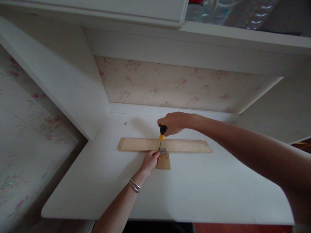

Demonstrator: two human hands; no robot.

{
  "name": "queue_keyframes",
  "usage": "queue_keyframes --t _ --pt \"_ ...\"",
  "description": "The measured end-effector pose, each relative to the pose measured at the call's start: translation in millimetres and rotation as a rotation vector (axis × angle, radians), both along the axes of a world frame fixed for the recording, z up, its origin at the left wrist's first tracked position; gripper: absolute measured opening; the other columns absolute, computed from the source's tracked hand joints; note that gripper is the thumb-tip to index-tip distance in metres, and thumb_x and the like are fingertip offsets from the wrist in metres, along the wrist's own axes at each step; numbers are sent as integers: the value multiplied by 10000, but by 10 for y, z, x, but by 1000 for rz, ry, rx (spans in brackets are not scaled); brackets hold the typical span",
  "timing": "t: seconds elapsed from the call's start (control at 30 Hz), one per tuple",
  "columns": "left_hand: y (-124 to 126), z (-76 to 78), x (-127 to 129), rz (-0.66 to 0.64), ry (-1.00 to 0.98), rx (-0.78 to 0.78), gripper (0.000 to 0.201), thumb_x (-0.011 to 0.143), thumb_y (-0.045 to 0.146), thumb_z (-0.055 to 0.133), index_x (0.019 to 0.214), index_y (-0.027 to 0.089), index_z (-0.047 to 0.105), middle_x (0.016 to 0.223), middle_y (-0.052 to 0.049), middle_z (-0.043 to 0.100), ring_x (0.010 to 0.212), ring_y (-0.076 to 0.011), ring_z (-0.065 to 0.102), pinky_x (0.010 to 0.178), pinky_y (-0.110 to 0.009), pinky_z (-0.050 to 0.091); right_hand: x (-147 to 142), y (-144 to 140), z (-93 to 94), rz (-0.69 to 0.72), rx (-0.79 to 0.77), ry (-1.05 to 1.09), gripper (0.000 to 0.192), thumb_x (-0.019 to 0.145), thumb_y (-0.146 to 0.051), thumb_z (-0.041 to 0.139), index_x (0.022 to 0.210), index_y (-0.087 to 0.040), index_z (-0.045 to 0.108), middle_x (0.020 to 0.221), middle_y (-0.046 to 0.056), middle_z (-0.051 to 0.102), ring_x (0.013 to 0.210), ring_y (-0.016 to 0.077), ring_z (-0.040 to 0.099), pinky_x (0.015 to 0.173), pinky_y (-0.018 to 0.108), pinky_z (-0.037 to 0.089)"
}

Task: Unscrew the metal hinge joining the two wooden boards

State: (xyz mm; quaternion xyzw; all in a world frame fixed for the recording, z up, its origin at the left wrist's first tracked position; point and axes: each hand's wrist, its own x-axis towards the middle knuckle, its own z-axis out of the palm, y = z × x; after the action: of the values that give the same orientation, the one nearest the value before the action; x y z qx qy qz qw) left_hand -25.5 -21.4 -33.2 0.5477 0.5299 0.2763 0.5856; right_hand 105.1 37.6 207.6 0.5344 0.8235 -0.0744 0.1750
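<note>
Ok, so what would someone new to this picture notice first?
Probably the black-and-yellow screwdriver, held in the right hand with its tip at a small metal fitting where the long board meets the short board. The left hand is at the fitting's left end, with silver bangles at the wrist. Behind, floral wallpaper stands out above the white desk.

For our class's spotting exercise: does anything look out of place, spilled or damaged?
Mildly: a tiny grey item, unidentifiable, lies alone behind the long board, near its left end, apart from the metal fitting. No spill or damage shows.
</note>
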Motion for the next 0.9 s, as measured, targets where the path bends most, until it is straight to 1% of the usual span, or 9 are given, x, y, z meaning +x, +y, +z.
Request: queue_keyframes --t 0.13,0.23,0.3,0.47,0.53,0.63,0.7,0.8,0.9 --pt "7 7 5 -4 -10 -16 279 809 358 505 677 138 615 577 -3 567 479 -90 445 461 -216 272 -31 31 -6 -108 29 -96 559 818 -629 423 844 -150 709 772 156 680 723 281 634 613 364 417" --pt "6 4 3 -10 -23 -23 275 813 347 497 676 134 604 565 12 538 453 -74 407 443 -209 246 -42 38 26 65 32 -75 415 797 -518 514 998 -196 681 946 137 685 840 276 629 615 324 406" --pt "4 0 1 -13 -31 -26 273 812 348 496 681 133 602 568 18 528 447 -68 396 437 -206 238 -47 41 48 105 15 -58 453 730 -514 600 1081 -231 642 971 103 686 845 260 627 609 304 400" --pt "1 -3 -1 -15 -39 -33 274 808 356 493 672 139 592 562 21 518 449 -71 400 435 -206 237 -69 61 54 -141 -110 -141 595 817 -651 383 867 -144 691 668 105 668 586 210 618 582 321 402" --pt "3 -6 -2 -12 -38 -32 267 804 352 500 671 140 594 554 23 515 453 -73 405 446 -208 245 -66 63 59 -92 -72 -150 523 838 -579 399 851 -145 690 730 120 680 640 218 627 579 312 393" --pt "4 -12 -4 -13 -36 -27 271 801 354 511 670 137 605 548 25 514 458 -74 407 458 -215 251 -52 56 82 66 -2 -94 462 736 -519 590 1075 -208 630 957 105 686 811 244 627 589 290 383" --pt "3 -12 -5 -14 -34 -25 275 805 355 507 679 135 613 550 25 517 460 -75 406 460 -219 252 -50 51 92 33 -31 -79 572 699 -582 612 1144 -224 594 975 99 682 794 242 629 593 293 390" --pt "-1 -11 -6 -11 -32 -23 281 809 360 504 688 133 617 566 19 531 469 -78 410 461 -221 253 -60 47 85 -145 -109 -143 622 797 -682 397 986 -153 666 794 124 680 633 222 622 574 322 397" --pt "-3 -20 -6 -8 -34 -22 279 808 365 507 691 135 615 577 17 537 474 -78 414 459 -219 252 -55 47 73 -72 -75 -146 515 835 -580 415 954 -152 674 814 135 681 686 230 626 575 317 388"
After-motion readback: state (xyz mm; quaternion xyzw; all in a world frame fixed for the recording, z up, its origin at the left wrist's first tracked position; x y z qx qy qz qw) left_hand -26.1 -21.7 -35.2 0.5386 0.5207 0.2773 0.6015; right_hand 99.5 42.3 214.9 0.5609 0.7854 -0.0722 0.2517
